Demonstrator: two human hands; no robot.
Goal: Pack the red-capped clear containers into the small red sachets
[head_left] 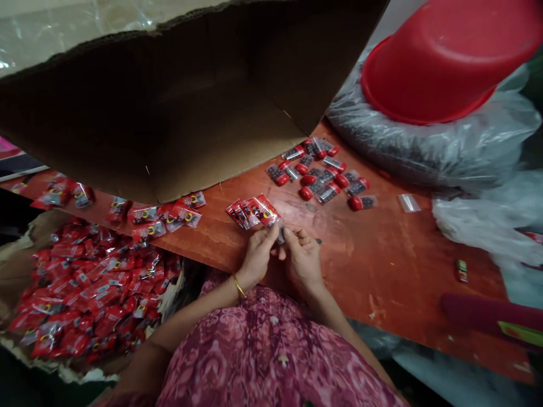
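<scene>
The small clear packet [280,233] sits between my hands, just beyond my knuckles and nearly hidden by my fingers, so I can't make out what is inside it. Its long axis seems to point away from me, tilted slightly, and it lies a little nearer my right hand [302,263]. The fingertips of my right hand and my left hand [257,255] are curled in and pinching it from either side; neither hand is clenched into a fist or lying open. Right against my left fingertips, a fan of red-and-clear sachets [252,210] slants across the orange-red wooden table [382,265]. I can't tell whether I'm holding it or it is only resting there. Farther out on the table, red-capped clear packets [316,172] lie in a loose cluster, and a row of red sachets [156,217] runs to my left beneath a cardboard box flap [148,130]. A torn carton [25,260] holds a heap of red sachets [85,288] below the table's left edge. To my right, an upturned red plastic basin [445,51] sits on a plastic sack [424,147] of dark contents.
</scene>
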